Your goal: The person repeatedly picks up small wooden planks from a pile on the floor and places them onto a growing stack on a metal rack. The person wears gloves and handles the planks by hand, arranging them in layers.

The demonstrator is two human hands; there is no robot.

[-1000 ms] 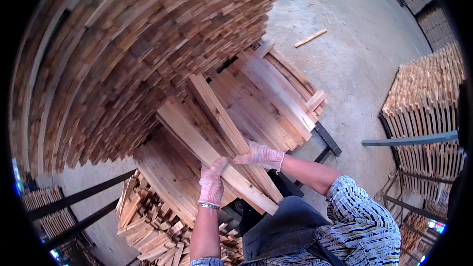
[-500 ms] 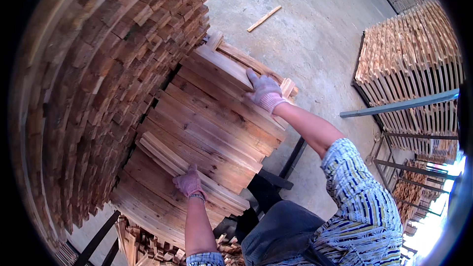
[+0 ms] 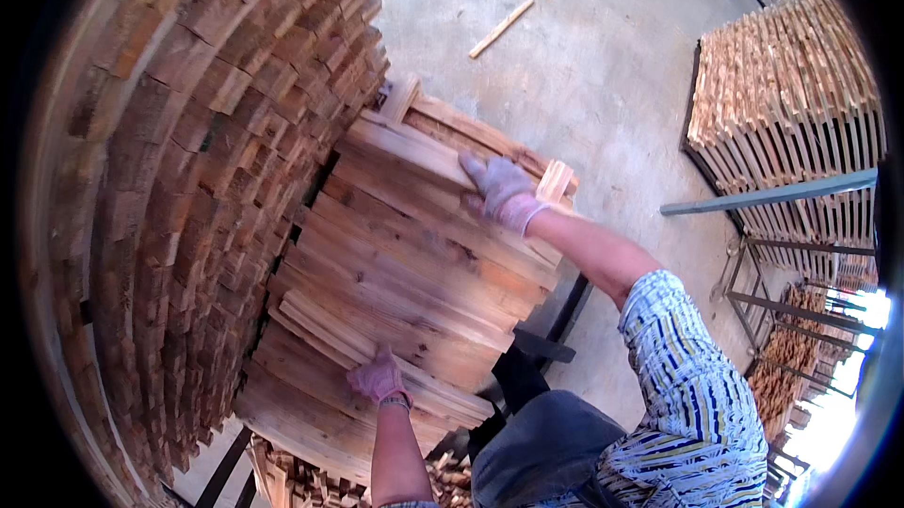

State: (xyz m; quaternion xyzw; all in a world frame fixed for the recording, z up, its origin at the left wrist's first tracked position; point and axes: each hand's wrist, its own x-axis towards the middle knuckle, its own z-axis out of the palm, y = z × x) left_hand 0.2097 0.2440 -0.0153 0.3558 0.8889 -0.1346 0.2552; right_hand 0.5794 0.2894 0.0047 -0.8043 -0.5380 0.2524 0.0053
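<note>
My left hand (image 3: 379, 378), in a pinkish work glove, is closed on the edge of a bundle of narrow wooden strips (image 3: 325, 337) that lies across a layer of boards (image 3: 395, 258). Farther away, my right hand (image 3: 504, 190), also gloved, grips a wooden board (image 3: 414, 148) along the far side of the layer, its thumb on the near face. The boards lie side by side with uneven right ends. Some of my fingers are hidden by the gloves' own bulk and blur.
A tall stack of boards (image 3: 188, 178) rises close on the left, end grain outward. Wooden pieces (image 3: 556, 180) frame the layer's far side. A loose stick (image 3: 502, 28) lies on the concrete floor. At right stand slatted stacks (image 3: 772, 84) and a metal bar (image 3: 767, 193).
The view has shifted slightly, so the boards sit a little differently in the picture. Both hands stay at about the same places on the wood.
</note>
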